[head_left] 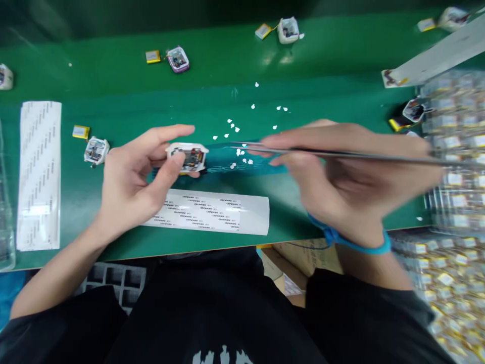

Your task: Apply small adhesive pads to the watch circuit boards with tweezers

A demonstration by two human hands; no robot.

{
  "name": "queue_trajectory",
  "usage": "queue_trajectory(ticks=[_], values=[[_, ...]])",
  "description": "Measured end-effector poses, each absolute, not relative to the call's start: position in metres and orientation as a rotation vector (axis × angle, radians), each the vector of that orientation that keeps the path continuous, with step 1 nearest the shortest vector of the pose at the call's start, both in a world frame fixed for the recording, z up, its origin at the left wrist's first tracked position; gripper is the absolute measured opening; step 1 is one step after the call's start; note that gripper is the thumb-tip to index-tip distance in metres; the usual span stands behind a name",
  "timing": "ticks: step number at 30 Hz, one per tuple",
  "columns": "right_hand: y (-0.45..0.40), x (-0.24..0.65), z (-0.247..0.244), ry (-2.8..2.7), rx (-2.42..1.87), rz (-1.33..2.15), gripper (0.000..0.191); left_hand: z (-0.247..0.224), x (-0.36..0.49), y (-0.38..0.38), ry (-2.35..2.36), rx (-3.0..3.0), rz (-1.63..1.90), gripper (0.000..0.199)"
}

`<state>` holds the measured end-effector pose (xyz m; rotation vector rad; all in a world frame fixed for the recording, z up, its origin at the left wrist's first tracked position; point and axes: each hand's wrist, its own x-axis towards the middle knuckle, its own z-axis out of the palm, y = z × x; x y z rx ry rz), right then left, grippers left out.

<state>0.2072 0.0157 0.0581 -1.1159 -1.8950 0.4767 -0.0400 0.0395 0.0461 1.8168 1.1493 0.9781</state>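
Observation:
Between thumb and fingers, my left hand (pixel 136 172) grips a white watch case (pixel 194 157) with its circuit board facing up. A bit of yellow shows beneath the case. My right hand (pixel 341 172), slightly smeared by motion, is closed around a pair of long metal tweezers (pixel 322 152) whose tips point left. The tips hover over or touch a scatter of small white round stickers (pixel 241 151); I cannot tell which. Under these stickers runs a blue film strip (pixel 223 162). Just below my left hand lies a printed backing sheet (pixel 212 210).
Several other watch cases (pixel 178 59) with yellow batteries (pixel 153 56) lie around the green mat (pixel 121 96). Printed strips (pixel 40 172) are at the left. Stacked clear trays (pixel 454 151) of parts line the right side, below a white bar (pixel 439 53).

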Motion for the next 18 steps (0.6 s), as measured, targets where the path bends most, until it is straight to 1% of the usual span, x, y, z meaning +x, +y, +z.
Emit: queue_trajectory(ticks=[1,2,5,8,12,18], values=[[0.028,0.207,0.057,-1.956,-1.087,0.519,0.017,0.045,-0.044,0.043,1.172,1.906,0.967,0.022],[0.040,0.206,0.052,-1.998,-1.089,0.622,0.016,0.044,-0.048,0.046,1.189,1.994,0.923,0.018],[0.067,0.201,0.029,-1.986,-1.038,0.892,0.018,0.040,-0.052,0.049,1.181,2.210,0.710,0.016],[0.075,0.199,0.007,-1.975,-1.001,1.016,0.019,0.035,-0.050,0.049,1.073,2.320,0.587,0.017],[0.070,0.202,-0.002,-2.016,-0.983,0.953,0.019,0.027,-0.050,0.052,0.972,2.350,0.484,0.016],[0.058,0.198,-0.010,-2.058,-0.902,0.786,0.019,0.021,-0.052,0.058,0.960,2.302,0.530,0.014]])
